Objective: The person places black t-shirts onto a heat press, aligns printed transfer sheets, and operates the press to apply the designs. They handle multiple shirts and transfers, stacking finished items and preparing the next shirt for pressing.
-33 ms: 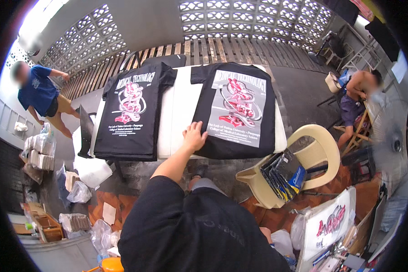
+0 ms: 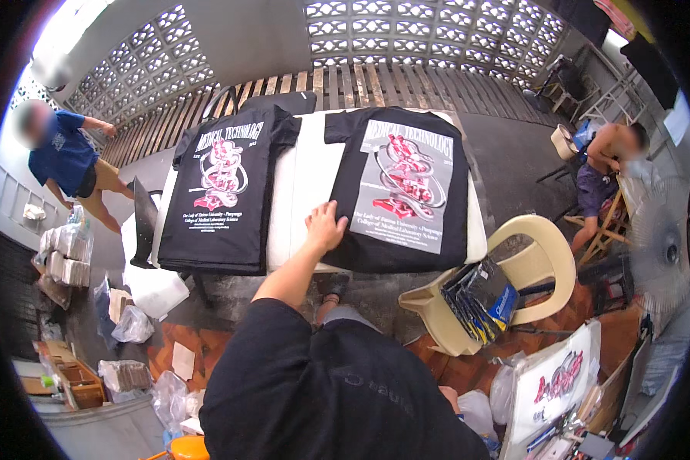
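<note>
My left hand [image 2: 326, 227] lies flat with fingers spread at the near left edge of a black T-shirt [image 2: 336, 249], on the right side of a white-topped table [image 2: 303, 165]. The shirt bears white lettering and a red-and-white picture on a grey panel. To the left is a neat stack of black T-shirts [image 2: 178, 241] with a similar print but no grey panel. Only a bit of skin by my right side shows of my right hand [image 2: 449, 398]; my body hides its fingers.
A beige plastic chair [image 2: 553, 253] holding dark packets [image 2: 479, 299] stands near right. One person [image 2: 65, 153] stands far left; another [image 2: 602, 165] sits far right behind a fan [image 2: 659, 241]. Plastic-wrapped bundles [image 2: 70, 257] lie left. A printed white board [image 2: 556, 391] leans near right.
</note>
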Available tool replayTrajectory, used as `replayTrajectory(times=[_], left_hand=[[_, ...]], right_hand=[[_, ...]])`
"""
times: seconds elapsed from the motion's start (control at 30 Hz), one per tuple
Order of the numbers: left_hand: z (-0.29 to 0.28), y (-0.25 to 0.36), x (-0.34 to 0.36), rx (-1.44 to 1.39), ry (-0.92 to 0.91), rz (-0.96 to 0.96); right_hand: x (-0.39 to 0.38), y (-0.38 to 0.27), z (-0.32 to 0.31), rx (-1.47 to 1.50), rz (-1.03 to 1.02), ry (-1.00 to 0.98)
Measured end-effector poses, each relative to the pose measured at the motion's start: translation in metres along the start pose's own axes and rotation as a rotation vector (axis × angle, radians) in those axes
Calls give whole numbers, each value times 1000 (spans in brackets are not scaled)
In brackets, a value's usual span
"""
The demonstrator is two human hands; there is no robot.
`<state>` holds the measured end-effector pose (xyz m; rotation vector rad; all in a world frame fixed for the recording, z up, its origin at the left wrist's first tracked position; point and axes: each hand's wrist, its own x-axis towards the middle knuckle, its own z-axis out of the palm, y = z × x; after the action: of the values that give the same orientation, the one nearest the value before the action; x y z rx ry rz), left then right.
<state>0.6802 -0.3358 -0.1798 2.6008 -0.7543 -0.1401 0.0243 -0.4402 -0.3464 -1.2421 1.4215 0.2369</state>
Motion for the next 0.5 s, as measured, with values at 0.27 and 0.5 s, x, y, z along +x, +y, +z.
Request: replayTrajectory(times=[0.27,0.5], left_hand=[[-61,-159,221,172,265,-136],[-51,-206,320,312,91,-115]], right_hand=[[55,-55,60,-698,-352,-57],[-14,-315,183,-134,-44,-22]])
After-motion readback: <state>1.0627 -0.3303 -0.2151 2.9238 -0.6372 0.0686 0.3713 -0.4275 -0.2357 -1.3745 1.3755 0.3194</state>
